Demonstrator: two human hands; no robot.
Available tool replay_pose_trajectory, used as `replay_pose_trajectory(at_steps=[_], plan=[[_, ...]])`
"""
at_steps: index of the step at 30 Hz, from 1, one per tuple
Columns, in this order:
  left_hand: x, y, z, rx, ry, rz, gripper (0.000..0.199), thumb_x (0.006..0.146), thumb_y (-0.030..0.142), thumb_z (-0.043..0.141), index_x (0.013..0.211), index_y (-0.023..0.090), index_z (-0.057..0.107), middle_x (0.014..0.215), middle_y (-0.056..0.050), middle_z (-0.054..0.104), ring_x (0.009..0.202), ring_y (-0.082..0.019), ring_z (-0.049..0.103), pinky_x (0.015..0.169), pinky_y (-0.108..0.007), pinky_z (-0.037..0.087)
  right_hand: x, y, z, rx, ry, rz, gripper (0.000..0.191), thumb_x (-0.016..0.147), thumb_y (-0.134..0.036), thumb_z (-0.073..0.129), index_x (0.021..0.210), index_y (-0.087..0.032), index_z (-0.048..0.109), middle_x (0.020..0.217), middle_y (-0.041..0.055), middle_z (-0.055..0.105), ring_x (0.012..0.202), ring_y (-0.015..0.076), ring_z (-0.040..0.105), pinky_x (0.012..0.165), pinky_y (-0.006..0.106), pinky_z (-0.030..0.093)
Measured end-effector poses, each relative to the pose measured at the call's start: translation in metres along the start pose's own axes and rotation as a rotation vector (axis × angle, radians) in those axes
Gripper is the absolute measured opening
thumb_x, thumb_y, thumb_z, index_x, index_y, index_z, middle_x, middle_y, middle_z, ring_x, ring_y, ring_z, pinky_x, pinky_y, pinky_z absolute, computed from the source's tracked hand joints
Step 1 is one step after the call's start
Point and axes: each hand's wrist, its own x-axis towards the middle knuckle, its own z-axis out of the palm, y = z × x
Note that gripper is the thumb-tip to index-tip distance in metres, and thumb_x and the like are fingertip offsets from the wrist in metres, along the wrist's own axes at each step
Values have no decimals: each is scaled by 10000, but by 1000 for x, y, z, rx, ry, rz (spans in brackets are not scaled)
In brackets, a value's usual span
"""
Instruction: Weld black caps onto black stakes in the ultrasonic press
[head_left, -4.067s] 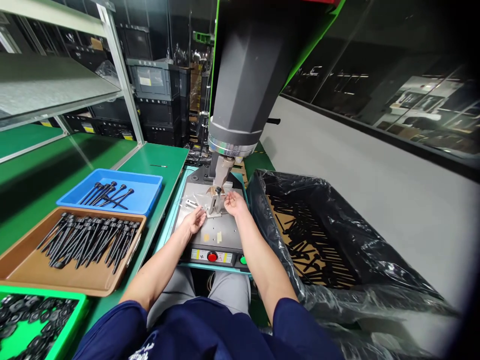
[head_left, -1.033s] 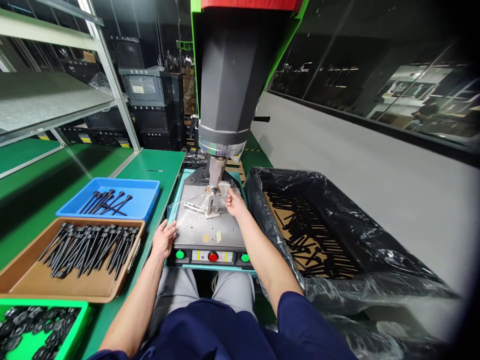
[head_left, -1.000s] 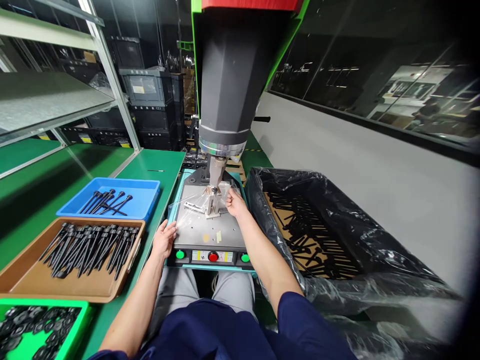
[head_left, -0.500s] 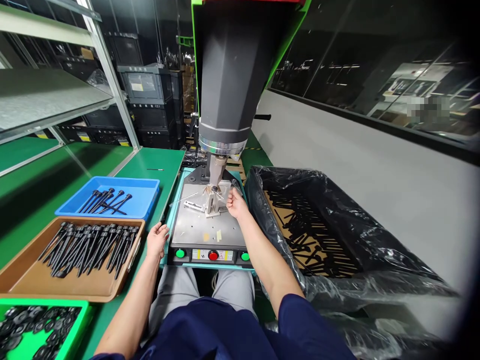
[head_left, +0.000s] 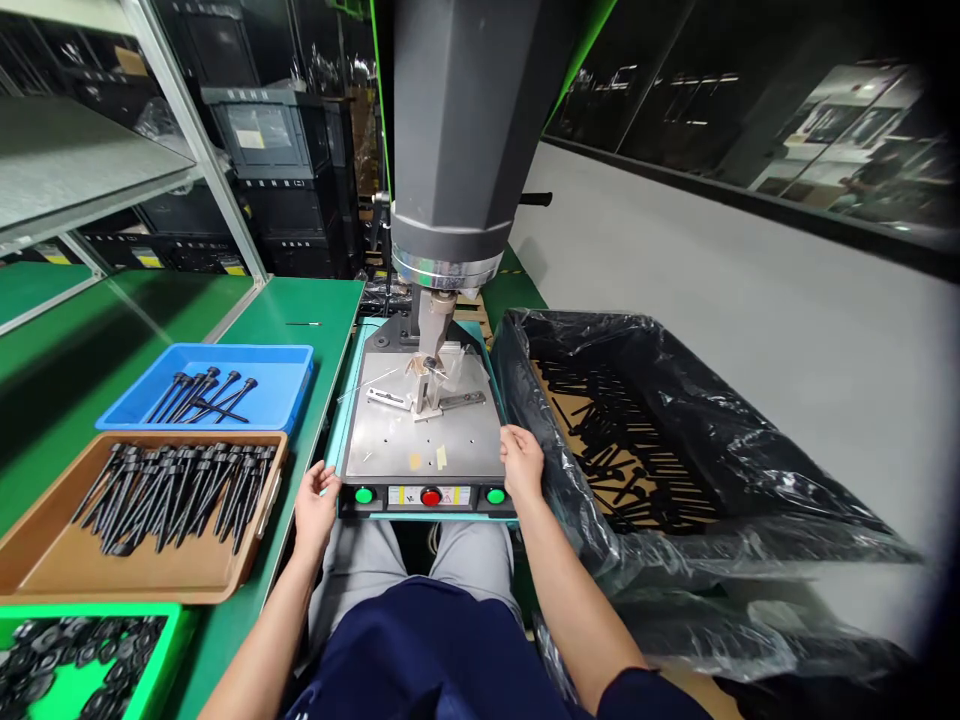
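Note:
My left hand (head_left: 318, 497) is at the left front corner of the machine base, beside the left green button (head_left: 364, 495), fingers loosely curled and apart, holding nothing. At the right edge of the metal plate (head_left: 405, 445) is my right hand (head_left: 522, 460), above and beside the right green button (head_left: 496, 495); its fingers are bent together and I cannot make out anything in them. A red button (head_left: 430, 497) sits between the green ones. The machine's metal horn (head_left: 435, 325) points down at a small fixture (head_left: 427, 395), where a dark part is partly visible.
On the left stand a blue tray (head_left: 300, 400) and a brown tray (head_left: 67, 580), both with black stemmed parts, and a green tray (head_left: 169, 665) with black round parts. A plastic-lined box (head_left: 750, 460) with black parts is on the right. Shelf post (head_left: 202, 150) at left.
My right hand has moved from beside the fixture down to the plate's right front edge. My left hand has shifted slightly nearer the left green button. The camera view has tilted a little.

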Motion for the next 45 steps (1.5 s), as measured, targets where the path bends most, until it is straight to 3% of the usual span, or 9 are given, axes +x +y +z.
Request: replay_pose_trajectory(at_steps=[2,4,6,9,13,22,31,40,45], plan=[[-9,-6,-2,119,-59,17,643,704,355,734,1275,150,521,1203,-165,631,1092,-247,622,968,-420,480,-12,14,-23,-340,74,-224,402,759,-513,651,970,-171,632,894,81,637,794,207,606,704,351,509],[-16,-12,-3,240,-119,9,733,680,376,757,1327,155,492,1266,-184,602,1172,-295,583,961,-439,484,-25,29,-43,-599,53,-408,423,811,-506,589,1065,-170,633,1084,141,616,1022,280,583,895,462,477],[-19,-17,-4,359,-157,24,798,667,391,768,1365,151,464,1325,-195,565,1235,-322,538,1004,-462,449,-38,43,-56,-733,-17,-489,495,840,-520,558,1191,-173,595,1210,164,569,1161,314,524,1000,518,414],[-17,-23,-3,506,-186,140,781,703,440,727,1380,160,457,1367,-177,532,1265,-317,510,1077,-473,374,-52,63,-67,-785,-117,-449,627,864,-548,530,1363,-174,471,1314,178,503,1233,320,491,1031,510,412],[-12,-23,-2,564,-207,227,712,728,492,679,1342,177,501,1312,-149,560,1233,-313,526,1049,-469,399,-57,77,-77,-796,-230,-375,712,879,-543,506,1475,-199,324,1424,165,407,1290,317,459,1038,481,430],[-11,-16,1,382,-149,151,605,619,433,794,1160,222,626,1218,-112,608,1183,-327,547,1052,-466,379,-55,81,-82,-819,-250,-388,700,898,-529,485,1501,-238,281,1431,141,425,1311,316,452,1060,472,415],[-6,-15,-2,375,-209,108,692,614,419,807,1227,193,579,1211,-120,598,1139,-305,567,1025,-462,404,-57,81,-82,-827,-238,-334,727,869,-494,528,1508,-263,268,1447,121,418,1309,319,463,1028,462,448],[-7,4,-4,197,-249,-10,631,553,373,851,1112,168,642,1189,-128,633,1103,-285,607,997,-426,452,-59,76,-83,-831,-271,-289,826,823,-468,592,1527,-265,211,1488,134,360,1319,325,453,1026,470,448],[-13,10,1,213,-77,56,532,630,397,807,1093,181,657,1162,-121,641,1093,-278,608,972,-431,476,-59,75,-82,-821,-268,-278,803,830,-491,577,1520,-255,239,1484,134,368,1321,321,452,1036,470,439]])
